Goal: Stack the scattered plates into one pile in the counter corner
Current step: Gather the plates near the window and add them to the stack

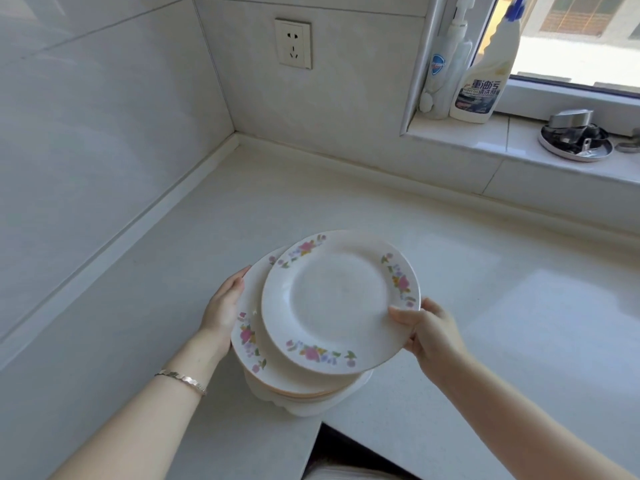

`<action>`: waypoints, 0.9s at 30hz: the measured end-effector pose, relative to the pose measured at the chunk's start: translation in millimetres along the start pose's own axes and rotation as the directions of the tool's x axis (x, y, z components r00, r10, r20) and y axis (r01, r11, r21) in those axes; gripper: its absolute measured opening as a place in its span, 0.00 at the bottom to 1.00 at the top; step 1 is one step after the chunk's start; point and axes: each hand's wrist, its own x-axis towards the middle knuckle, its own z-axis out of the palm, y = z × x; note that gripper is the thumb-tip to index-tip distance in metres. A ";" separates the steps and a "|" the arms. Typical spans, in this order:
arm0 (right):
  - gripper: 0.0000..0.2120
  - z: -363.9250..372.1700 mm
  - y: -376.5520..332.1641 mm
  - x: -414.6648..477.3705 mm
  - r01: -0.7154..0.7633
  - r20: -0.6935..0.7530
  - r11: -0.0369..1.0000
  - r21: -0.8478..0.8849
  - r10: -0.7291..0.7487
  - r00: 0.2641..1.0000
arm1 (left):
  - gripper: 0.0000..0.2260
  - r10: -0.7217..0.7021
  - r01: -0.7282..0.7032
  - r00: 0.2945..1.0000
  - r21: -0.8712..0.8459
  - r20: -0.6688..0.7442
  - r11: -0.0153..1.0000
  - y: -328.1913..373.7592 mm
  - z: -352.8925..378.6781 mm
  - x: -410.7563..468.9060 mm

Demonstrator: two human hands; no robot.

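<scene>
A white plate with pink flowers on its rim (pixel 341 303) lies on top of a pile of similar plates (pixel 252 344), shifted to the right of the pile. My right hand (pixel 427 329) pinches this top plate at its right rim, thumb on top. My left hand (pixel 225 306) holds the left edge of the pile, fingers curled round the rim. The pile's underside is hidden, so whether it rests on the white counter (pixel 485 306) near the front edge I cannot tell. The counter corner (pixel 239 140) lies far behind the pile.
Tiled walls meet at the corner, with a wall socket (pixel 293 43) above. The window sill on the right carries two cleaner bottles (pixel 479 81) and a round metal dish (pixel 575 140). A dark gap (pixel 346 448) cuts into the counter's front edge below the pile.
</scene>
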 end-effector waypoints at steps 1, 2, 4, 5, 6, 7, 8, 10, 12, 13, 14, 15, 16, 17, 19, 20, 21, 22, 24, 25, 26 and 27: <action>0.09 4.1 2.4 -1.0 0.005 0.014 1.000 -0.020 -0.004 1.000 | 0.14 -0.006 0.006 1.000 -0.017 -0.001 1.000 -0.9 -1.1 1.0; 0.09 7.6 4.3 -2.6 0.009 0.027 0.999 -0.035 -0.008 1.000 | 0.14 -0.006 0.006 1.000 -0.031 0.001 1.000 -1.5 -1.7 1.9; 0.10 12.3 6.5 -4.9 0.021 0.048 0.998 -0.063 -0.018 0.999 | 0.13 0.005 -0.005 1.000 -0.033 0.006 0.999 -1.8 -1.4 2.0; 0.10 14.3 7.6 -5.8 0.038 0.056 0.995 -0.089 -0.033 0.998 | 0.13 0.011 -0.011 1.000 -0.028 0.009 1.000 -2.1 -0.8 1.9; 0.10 15.5 8.8 -7.2 0.071 0.055 0.986 -0.151 -0.064 0.996 | 0.12 0.021 -0.021 1.000 -0.018 0.006 1.000 -2.5 -0.9 2.1; 0.09 16.0 10.6 -7.7 0.127 0.047 0.954 -0.273 -0.118 0.992 | 0.12 0.034 -0.034 0.999 -0.005 -0.001 0.999 -3.4 -1.2 2.8; 0.07 16.5 11.7 -9.3 0.182 0.048 0.890 -0.419 -0.179 0.983 | 0.12 0.046 -0.046 0.999 0.020 -0.011 0.999 -4.4 -3.0 4.0; 0.11 16.2 14.3 -12.6 0.245 0.081 0.719 -0.651 -0.255 0.964 | 0.12 0.069 -0.068 0.998 0.075 -0.009 0.995 -5.2 -4.6 4.2; 0.17 15.5 16.5 -14.8 0.270 0.110 0.591 -0.760 -0.292 0.950 | 0.13 0.076 -0.074 0.997 0.103 -0.007 0.992 -5.1 -4.8 3.4; 0.20 15.9 16.2 -16.0 0.278 0.123 0.538 -0.796 -0.306 0.944 | 0.12 0.072 -0.070 0.997 0.100 -0.011 0.993 -4.3 -4.7 2.5; 0.22 16.7 15.3 -16.6 0.286 0.137 0.488 -0.824 -0.319 0.938 | 0.12 0.071 -0.069 0.997 0.089 -0.013 0.994 -4.6 -4.8 2.9; 0.23 17.5 14.6 -15.6 0.294 0.152 0.444 -0.847 -0.328 0.932 | 0.13 0.075 -0.073 0.997 0.080 -0.013 0.994 -5.3 -5.3 3.5; 0.24 18.4 13.6 -14.8 0.297 0.164 0.399 -0.868 -0.334 0.928 | 0.13 0.073 -0.072 0.997 0.073 -0.013 0.995 -5.6 -5.4 3.5; 0.24 18.8 13.2 -13.5 0.293 0.171 0.357 -0.887 -0.335 0.926 | 0.13 0.069 -0.068 0.998 0.061 -0.013 0.996 -6.1 -5.2 3.4; 0.25 18.5 13.5 -11.5 0.279 0.172 0.303 -0.911 -0.335 0.926 | 0.13 0.059 -0.059 0.998 0.021 -0.003 0.998 -6.4 -4.7 2.2; 0.25 17.9 14.4 -11.0 0.265 0.168 0.276 -0.924 -0.329 0.929 | 0.14 0.050 -0.050 0.999 0.009 -0.002 0.999 -6.3 -4.3 1.7; 0.25 17.3 15.7 -11.2 0.258 0.171 0.249 -0.933 -0.323 0.931 | 0.15 0.043 -0.043 0.999 0.006 0.001 0.999 -5.3 -3.6 0.7; 0.25 16.5 16.7 -11.8 0.258 0.179 0.229 -0.939 -0.317 0.931 | 0.15 0.040 -0.040 0.999 0.011 0.005 0.999 -4.3 -3.6 -0.1; 0.20 14.9 16.9 -10.6 0.248 0.177 0.204 -0.947 -0.314 0.933 | 0.14 0.036 -0.037 0.999 0.032 0.010 0.999 -2.1 -3.7 -1.4; 0.18 14.2 15.7 -8.4 0.243 0.172 0.193 -0.951 -0.326 0.930 | 0.13 0.030 -0.031 0.999 0.047 0.014 0.998 -1.5 -4.1 -2.4; 0.16 13.1 13.5 -5.8 0.245 0.165 0.196 -0.949 -0.354 0.920 | 0.14 0.025 -0.026 0.999 0.055 0.023 0.998 -1.0 -4.3 -4.1; 0.17 12.3 11.9 0.5 0.256 0.158 0.227 -0.939 -0.378 0.912 | 0.14 0.017 -0.019 0.999 0.046 0.028 0.999 -1.2 -4.2 -6.6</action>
